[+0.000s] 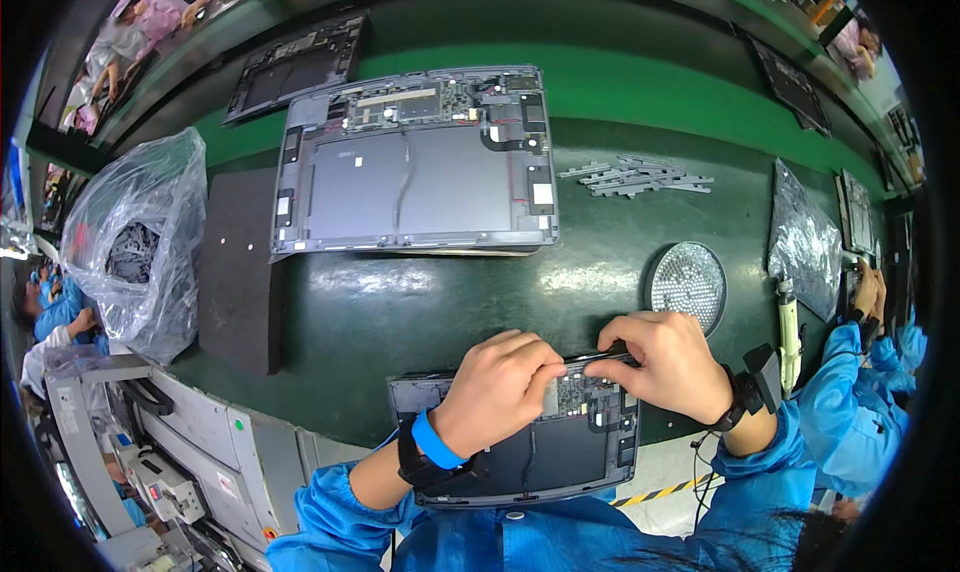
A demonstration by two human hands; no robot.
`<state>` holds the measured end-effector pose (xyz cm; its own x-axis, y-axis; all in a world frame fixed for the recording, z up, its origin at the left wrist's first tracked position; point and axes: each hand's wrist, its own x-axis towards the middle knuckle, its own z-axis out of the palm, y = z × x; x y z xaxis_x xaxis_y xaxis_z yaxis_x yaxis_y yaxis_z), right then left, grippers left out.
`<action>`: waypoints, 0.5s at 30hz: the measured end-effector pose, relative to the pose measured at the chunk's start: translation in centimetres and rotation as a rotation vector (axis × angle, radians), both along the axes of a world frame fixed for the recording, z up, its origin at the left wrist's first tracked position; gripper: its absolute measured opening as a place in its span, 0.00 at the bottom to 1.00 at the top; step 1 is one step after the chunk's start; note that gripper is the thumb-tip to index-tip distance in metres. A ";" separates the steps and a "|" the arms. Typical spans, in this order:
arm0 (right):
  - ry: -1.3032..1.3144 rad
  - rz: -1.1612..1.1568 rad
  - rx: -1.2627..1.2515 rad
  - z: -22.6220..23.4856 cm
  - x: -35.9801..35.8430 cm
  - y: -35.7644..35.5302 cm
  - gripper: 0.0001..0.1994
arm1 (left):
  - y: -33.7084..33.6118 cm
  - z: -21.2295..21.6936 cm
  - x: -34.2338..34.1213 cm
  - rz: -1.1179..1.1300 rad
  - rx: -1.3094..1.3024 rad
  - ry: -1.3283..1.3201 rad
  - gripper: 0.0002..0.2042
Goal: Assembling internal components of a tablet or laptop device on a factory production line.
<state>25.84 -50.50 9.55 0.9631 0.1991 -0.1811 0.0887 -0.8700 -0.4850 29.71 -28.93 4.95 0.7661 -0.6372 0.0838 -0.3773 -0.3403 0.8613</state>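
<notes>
An opened laptop casing [560, 462] with a green circuit board and grey battery lies at the near table edge, in front of my body. My left hand [500, 387] reaches over it, thumb and forefinger pinched at the middle of its far edge. My right hand [665, 357] pinches close by on the right. Between the fingertips runs a thin dark strip [602, 356] along that far edge; whether it is separate from the casing I cannot tell. The left hand and forearm cover the casing's left part.
More opened laptop casings, stacked, [350, 187] stand beyond, beside a black block [238, 272] and a clear bag [150, 252] of dark parts. Grey plastic strips [640, 177], a round dish [688, 287] of small pieces, a silvery bag [803, 242] and a pale-green electric screwdriver [789, 337] lie rightward. A co-worker's hand [868, 292] works far right.
</notes>
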 end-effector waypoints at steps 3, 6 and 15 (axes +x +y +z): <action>0.063 0.043 0.108 -0.1 0.6 -0.2 0.11 | 0.1 -0.6 -0.3 0.007 0.007 -0.039 0.02; 0.007 0.088 0.080 -0.2 1.0 0.4 0.14 | 0.2 -1.7 -0.5 -0.010 -0.008 -0.046 0.02; 0.070 0.357 0.196 -7.7 2.3 -9.1 0.18 | -3.6 -3.5 -1.1 0.071 0.133 -0.188 0.06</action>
